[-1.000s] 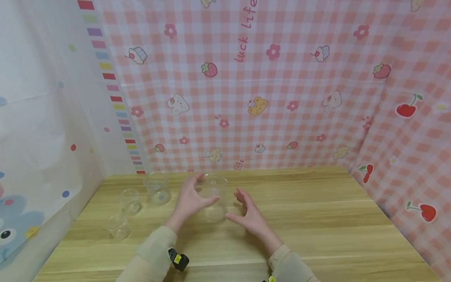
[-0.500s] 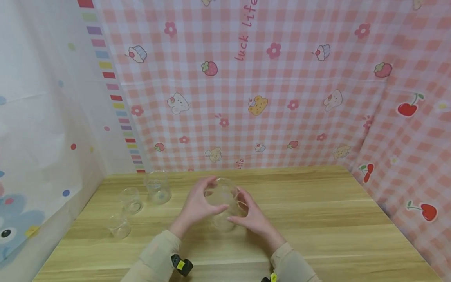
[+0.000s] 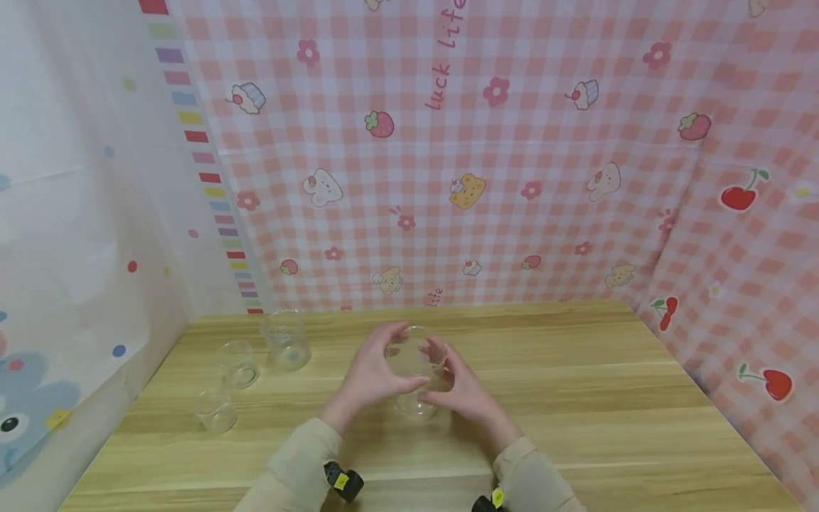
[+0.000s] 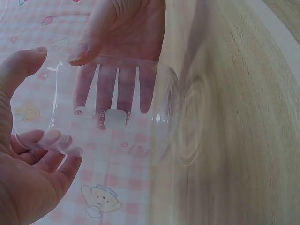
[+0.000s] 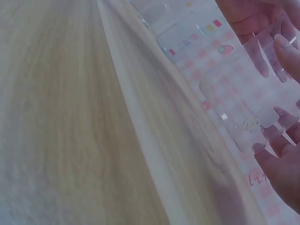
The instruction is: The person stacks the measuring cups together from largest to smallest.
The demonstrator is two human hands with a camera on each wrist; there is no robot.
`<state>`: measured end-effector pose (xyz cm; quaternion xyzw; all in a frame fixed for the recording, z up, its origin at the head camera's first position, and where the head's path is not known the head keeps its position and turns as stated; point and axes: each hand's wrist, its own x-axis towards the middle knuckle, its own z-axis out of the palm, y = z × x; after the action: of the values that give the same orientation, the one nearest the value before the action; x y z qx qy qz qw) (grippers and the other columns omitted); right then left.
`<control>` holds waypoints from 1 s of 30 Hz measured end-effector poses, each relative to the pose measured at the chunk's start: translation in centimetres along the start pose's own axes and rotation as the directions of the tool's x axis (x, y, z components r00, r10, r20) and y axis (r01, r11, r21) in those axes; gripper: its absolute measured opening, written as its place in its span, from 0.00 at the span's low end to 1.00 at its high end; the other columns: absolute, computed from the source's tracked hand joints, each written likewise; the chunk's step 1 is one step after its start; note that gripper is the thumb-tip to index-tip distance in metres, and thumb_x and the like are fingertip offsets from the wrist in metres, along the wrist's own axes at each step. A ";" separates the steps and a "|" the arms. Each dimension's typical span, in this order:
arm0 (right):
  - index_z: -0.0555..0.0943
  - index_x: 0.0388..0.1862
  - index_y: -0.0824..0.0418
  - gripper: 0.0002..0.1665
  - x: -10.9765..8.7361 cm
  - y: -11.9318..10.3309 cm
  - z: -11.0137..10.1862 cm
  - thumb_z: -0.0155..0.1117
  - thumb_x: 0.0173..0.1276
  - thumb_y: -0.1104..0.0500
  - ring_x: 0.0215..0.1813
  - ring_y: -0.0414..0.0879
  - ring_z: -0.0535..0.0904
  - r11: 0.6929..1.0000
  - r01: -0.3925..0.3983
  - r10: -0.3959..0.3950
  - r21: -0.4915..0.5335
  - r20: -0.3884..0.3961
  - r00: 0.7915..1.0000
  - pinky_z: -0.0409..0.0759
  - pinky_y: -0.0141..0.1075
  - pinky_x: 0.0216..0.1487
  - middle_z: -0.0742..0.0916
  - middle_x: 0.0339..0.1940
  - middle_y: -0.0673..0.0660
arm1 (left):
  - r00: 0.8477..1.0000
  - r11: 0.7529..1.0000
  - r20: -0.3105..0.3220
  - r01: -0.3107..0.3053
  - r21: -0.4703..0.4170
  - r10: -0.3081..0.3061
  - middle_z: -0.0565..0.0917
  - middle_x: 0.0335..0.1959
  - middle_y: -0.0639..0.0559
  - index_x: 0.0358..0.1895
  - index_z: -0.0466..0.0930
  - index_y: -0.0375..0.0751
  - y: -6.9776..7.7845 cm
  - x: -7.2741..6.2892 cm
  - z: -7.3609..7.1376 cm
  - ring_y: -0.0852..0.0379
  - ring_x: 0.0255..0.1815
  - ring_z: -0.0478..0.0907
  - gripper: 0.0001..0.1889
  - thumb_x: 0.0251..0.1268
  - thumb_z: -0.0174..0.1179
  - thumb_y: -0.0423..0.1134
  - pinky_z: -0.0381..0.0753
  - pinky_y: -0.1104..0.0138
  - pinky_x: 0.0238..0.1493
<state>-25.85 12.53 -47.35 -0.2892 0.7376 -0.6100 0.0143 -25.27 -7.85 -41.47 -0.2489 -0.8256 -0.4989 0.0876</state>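
Observation:
A clear glass beaker with white printed markings stands upright between both hands, mid-table. My left hand curves around its left side near the rim, thumb in front. From the right, my right hand grips it with fingers wrapped behind and thumb at the front. In the left wrist view the beaker lets the right hand's fingers show through the glass, and its base is close over a ring-shaped reflection on the table. The right wrist view shows the beaker between both hands.
Three more clear glass vessels stand at the table's left: a large one at the back, a smaller one, and another small one nearer. A pink checked cloth hangs behind the wooden table.
Both hands have come together around the beaker, the right hand closing in from apart. The beaker has moved right and slightly toward the person. The other vessels have not moved.

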 end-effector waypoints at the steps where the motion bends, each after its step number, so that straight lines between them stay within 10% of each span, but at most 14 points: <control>1: 0.53 0.79 0.58 0.56 0.0 0.0 -0.1 0.74 0.57 0.66 0.75 0.61 0.59 1.000 0.000 0.000 0.002 0.001 1.000 0.57 0.57 0.72 0.66 0.74 0.67 | 1.000 1.000 -0.002 0.001 -0.001 -0.001 0.78 0.58 0.38 0.67 0.68 0.32 0.0 0.0 0.1 0.42 0.59 0.76 0.47 0.39 0.82 0.39 0.79 0.54 0.57; 30: 0.57 0.76 0.65 0.51 0.5 1.2 -1.6 0.75 0.58 0.68 0.72 0.67 0.63 0.999 -0.052 0.052 0.008 0.009 0.999 0.65 0.56 0.69 0.69 0.71 0.70 | 0.997 0.997 0.043 0.067 0.037 -0.069 0.76 0.61 0.41 0.70 0.65 0.34 -1.5 1.1 1.7 0.42 0.62 0.74 0.49 0.42 0.81 0.43 0.76 0.55 0.60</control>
<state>-27.37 13.86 -47.85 -0.2727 0.7422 -0.6111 0.0346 -26.79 -6.56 -43.01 -0.2301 -0.8441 -0.4810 0.0567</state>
